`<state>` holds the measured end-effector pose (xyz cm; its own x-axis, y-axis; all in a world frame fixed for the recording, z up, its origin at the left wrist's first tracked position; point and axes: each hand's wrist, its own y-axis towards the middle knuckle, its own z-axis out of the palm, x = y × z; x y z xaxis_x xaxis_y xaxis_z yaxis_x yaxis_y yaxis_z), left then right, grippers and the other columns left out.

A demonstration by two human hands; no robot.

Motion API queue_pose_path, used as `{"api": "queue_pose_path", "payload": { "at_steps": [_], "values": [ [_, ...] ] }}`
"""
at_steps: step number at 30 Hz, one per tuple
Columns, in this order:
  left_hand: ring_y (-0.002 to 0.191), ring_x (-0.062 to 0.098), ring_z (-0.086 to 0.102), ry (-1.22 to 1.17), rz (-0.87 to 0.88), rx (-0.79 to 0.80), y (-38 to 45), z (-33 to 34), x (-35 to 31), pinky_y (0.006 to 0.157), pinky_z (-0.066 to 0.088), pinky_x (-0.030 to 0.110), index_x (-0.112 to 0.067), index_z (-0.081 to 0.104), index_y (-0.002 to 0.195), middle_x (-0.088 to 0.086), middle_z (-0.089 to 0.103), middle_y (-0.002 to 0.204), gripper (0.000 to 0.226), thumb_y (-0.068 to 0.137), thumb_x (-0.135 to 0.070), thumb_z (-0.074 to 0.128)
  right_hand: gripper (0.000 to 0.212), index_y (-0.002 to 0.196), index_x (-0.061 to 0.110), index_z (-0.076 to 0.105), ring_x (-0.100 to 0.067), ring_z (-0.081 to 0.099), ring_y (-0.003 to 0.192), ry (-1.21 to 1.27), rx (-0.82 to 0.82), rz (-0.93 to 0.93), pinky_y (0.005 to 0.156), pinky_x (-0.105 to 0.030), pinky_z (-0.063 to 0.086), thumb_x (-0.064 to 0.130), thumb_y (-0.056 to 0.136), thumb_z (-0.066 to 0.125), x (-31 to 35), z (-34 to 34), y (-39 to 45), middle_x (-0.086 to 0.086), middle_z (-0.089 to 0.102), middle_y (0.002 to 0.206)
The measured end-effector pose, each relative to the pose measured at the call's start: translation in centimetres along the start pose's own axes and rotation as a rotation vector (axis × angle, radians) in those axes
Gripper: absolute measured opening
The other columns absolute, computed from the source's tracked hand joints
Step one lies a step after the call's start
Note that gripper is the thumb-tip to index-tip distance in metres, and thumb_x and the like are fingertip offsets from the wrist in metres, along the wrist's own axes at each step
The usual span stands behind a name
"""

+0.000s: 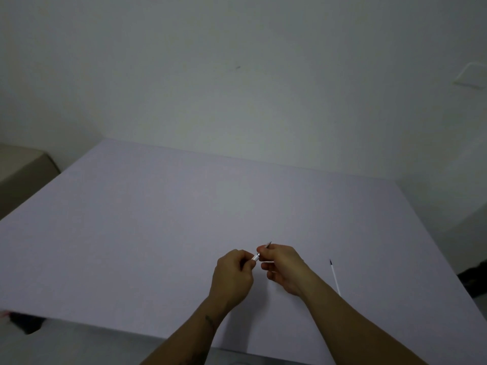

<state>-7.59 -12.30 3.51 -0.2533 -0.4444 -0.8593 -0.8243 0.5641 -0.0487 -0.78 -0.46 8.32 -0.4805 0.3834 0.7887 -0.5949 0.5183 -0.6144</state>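
Both hands are meeting just above the near half of the table (131,233), a little right of its middle and well back from every edge. The left hand (234,275) is pinching the lower, silvery end of a slim pen (256,257) between its thumb and curled fingers. The right hand (283,270) is gripping the upper part of the same pen with its fingers curled round the barrel. Only a short silvery piece is showing in the small gap between the two hands, and the pen's thin pointed end is sticking out past the right hand's knuckles. Whether the pen is whole or coming apart is too small to tell.

A thin white refill (334,276) is lying flat on the table, well to the right of the right hand and toward the right edge. Its dark tip is pointing at the far edge, and its near end is disappearing behind the right forearm. A beige block (23,169) is sitting beyond the far left corner, and something dark (474,280) is showing past the right edge. A pale wall (237,75) is rising behind the far edge.

The pen's long axis is slanting from near left to far right, with the pointed end aiming toward the far right corner and tilting slightly upward.
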Motion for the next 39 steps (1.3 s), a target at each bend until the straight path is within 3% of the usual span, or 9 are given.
{"api": "queue_pose_path", "payload": {
  "at_steps": [11,20,25,35,39],
  "values": [
    [0.073,0.010,0.062,0.024,-0.020,0.009,-0.1,0.1,0.5,0.068,0.050,0.017,-0.018,0.071,0.096,-0.008,0.065,0.081,0.012,0.092,-0.016,0.059,0.026,0.098,0.012,0.076,-0.019,0.059,0.077,0.019,-0.020,-0.045,0.066,-0.029,0.051,0.001,0.094,0.053,0.2,-0.6,-0.2,-0.009,0.066,0.089],
    [0.075,0.009,0.062,0.016,-0.052,0.042,-0.3,0.3,0.2,0.065,0.046,0.013,-0.022,0.071,0.095,-0.010,0.067,0.084,0.011,0.091,-0.019,0.062,0.019,0.099,0.012,0.075,-0.021,0.066,0.083,0.022,-0.122,-0.102,0.068,-0.030,0.054,0.004,0.089,0.062,0.1,-1.5,-0.2,-0.012,0.073,0.096],
    [0.075,0.005,0.063,-0.013,-0.053,0.049,-0.2,0.8,0.0,0.063,0.044,0.011,-0.033,0.066,0.084,-0.015,0.066,0.079,0.016,0.087,-0.017,0.066,0.018,0.101,0.009,0.073,-0.022,0.070,0.086,0.082,-0.074,-0.096,0.068,-0.031,0.055,0.002,0.089,0.062,0.5,-2.2,0.1,-0.011,0.078,0.094],
    [0.070,0.009,0.063,-0.003,-0.002,0.054,-0.4,2.0,-0.4,0.061,0.051,0.018,-0.034,0.063,0.084,-0.011,0.066,0.076,0.014,0.086,-0.020,0.066,0.018,0.103,0.008,0.070,-0.021,0.071,0.078,0.100,-0.070,-0.112,0.065,-0.030,0.056,0.002,0.091,0.058,0.7,-3.6,0.5,-0.014,0.077,0.095],
    [0.072,0.011,0.062,0.009,-0.011,0.066,-0.2,2.3,-0.8,0.064,0.052,0.019,-0.030,0.063,0.086,-0.010,0.065,0.078,0.011,0.087,-0.019,0.066,0.018,0.103,0.009,0.071,-0.023,0.071,0.085,0.097,-0.078,-0.113,0.069,-0.032,0.056,0.003,0.092,0.058,0.8,-4.3,0.9,-0.013,0.077,0.096]
  ]
}}
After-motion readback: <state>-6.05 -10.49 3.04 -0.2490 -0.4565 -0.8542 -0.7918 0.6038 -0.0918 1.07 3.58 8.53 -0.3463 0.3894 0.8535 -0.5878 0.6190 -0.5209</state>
